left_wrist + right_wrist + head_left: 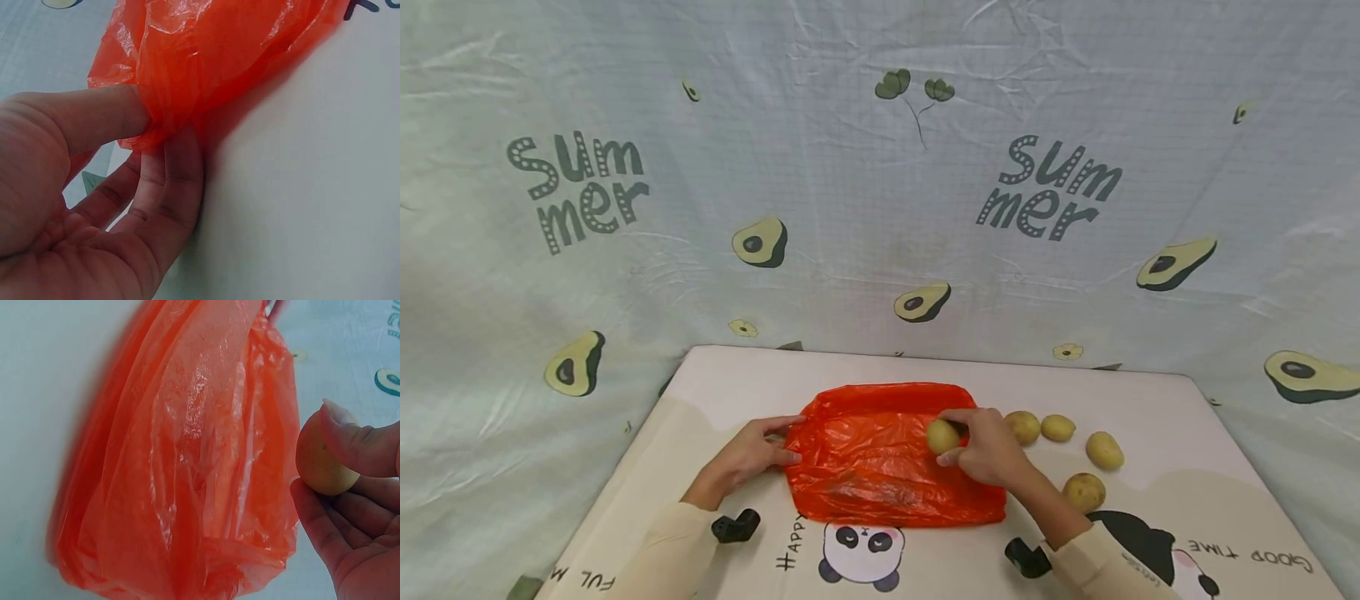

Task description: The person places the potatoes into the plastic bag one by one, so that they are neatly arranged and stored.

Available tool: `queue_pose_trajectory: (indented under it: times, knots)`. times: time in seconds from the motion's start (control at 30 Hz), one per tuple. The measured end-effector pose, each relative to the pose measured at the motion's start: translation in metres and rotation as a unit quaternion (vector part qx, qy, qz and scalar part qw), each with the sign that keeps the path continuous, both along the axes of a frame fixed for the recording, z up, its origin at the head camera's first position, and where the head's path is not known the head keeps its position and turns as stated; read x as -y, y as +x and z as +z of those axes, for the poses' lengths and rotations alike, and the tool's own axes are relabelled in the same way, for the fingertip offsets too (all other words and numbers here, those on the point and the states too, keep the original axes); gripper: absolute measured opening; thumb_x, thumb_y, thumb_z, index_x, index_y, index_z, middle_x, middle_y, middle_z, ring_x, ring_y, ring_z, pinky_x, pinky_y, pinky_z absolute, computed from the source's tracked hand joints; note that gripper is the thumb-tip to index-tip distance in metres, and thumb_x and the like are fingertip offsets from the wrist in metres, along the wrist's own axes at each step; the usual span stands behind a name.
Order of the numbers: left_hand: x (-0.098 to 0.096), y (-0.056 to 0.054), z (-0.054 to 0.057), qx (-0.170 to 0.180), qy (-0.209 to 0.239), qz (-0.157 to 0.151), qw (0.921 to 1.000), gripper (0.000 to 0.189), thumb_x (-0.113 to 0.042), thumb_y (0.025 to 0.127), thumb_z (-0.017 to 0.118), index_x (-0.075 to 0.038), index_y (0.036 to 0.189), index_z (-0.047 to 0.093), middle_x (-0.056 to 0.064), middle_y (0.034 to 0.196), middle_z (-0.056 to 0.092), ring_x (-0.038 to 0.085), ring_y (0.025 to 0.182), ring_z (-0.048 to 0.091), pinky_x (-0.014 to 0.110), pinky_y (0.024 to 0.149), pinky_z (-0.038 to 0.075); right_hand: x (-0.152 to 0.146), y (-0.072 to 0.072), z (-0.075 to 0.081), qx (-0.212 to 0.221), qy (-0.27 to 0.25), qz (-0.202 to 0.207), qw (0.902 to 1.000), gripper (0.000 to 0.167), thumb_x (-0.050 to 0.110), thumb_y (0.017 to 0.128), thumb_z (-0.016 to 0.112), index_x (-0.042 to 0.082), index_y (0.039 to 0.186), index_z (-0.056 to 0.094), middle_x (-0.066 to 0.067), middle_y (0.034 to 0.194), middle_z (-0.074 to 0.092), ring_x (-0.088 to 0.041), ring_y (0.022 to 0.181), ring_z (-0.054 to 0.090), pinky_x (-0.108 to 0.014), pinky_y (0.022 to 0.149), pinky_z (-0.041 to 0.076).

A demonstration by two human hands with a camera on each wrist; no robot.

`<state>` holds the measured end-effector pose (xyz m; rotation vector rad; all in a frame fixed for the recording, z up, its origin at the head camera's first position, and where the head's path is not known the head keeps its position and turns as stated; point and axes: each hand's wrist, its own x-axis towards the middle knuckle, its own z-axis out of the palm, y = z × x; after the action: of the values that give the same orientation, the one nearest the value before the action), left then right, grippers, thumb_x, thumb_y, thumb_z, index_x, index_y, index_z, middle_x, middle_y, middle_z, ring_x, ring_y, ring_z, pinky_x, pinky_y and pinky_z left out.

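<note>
A red plastic bag [880, 454] lies spread out on the table, its film crinkled and glossy. At its left edge my left hand [743, 458] pinches the film; in the left wrist view the thumb lies on top of the bag [206, 56] and the fingers reach underneath. My right hand [992, 450] holds a potato [942, 437] over the right part of the bag. The right wrist view shows this potato [326, 456] between thumb and fingers, just beside the bag's side. Whether anything lies inside the bag cannot be made out.
To the right lie several loose potatoes, among them one near my right hand [1022, 427], a small potato [1058, 428], a potato farther right [1105, 451] and a nearer potato [1084, 492]. The white table [737, 375] carries panda prints. A printed curtain [850, 208] hangs behind.
</note>
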<state>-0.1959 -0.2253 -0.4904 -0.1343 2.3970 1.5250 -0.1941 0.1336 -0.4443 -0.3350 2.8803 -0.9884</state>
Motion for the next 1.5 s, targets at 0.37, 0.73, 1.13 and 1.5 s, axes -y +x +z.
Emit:
queue_pose_trajectory:
  times: [0.37, 0.73, 1.13, 1.5]
  knots:
    - [0.005, 0.0, 0.004, -0.001, -0.017, 0.002, 0.9999, 0.065, -0.002, 0.088, 0.077, -0.007, 0.15, 0.056, 0.023, 0.142, 0.059, 0.022, 0.097, 0.068, 0.037, 0.086, 0.065, 0.01, -0.008, 0.003, 0.005, -0.022, 0.02, 0.9995, 0.052, 0.009, 0.078, 0.089, 0.012, 0.128, 0.074, -0.003, 0.118, 0.074, -0.02, 0.102, 0.061, -0.045, 0.098, 0.059]
    - [0.001, -0.002, 0.003, 0.002, -0.011, 0.005, 0.9999, 0.064, 0.001, 0.088, 0.076, -0.008, 0.149, 0.057, 0.023, 0.142, 0.059, 0.022, 0.097, 0.068, 0.037, 0.087, 0.065, 0.023, -0.012, 0.001, 0.015, -0.044, 0.02, 0.9987, 0.048, 0.006, 0.078, 0.089, 0.011, 0.124, 0.075, -0.003, 0.112, 0.072, -0.021, 0.1, 0.061, -0.043, 0.094, 0.061]
    - [0.001, -0.002, 0.001, 0.003, 0.002, -0.008, 1.0, 0.065, 0.001, 0.088, 0.076, -0.006, 0.149, 0.055, 0.024, 0.142, 0.058, 0.022, 0.095, 0.067, 0.036, 0.086, 0.065, 0.03, -0.014, -0.003, 0.001, -0.043, 0.035, 0.9984, 0.049, 0.007, 0.078, 0.089, 0.009, 0.124, 0.074, -0.003, 0.111, 0.073, -0.021, 0.098, 0.062, -0.043, 0.092, 0.061]
    - [-0.003, -0.001, 0.001, 0.005, 0.004, -0.002, 1.0, 0.064, 0.001, 0.088, 0.076, -0.006, 0.148, 0.057, 0.023, 0.141, 0.06, 0.021, 0.095, 0.068, 0.037, 0.086, 0.065, 0.037, -0.017, -0.005, 0.011, -0.061, 0.043, 0.9971, 0.05, 0.007, 0.08, 0.088, 0.007, 0.127, 0.073, -0.004, 0.113, 0.072, -0.022, 0.099, 0.061, -0.041, 0.092, 0.061]
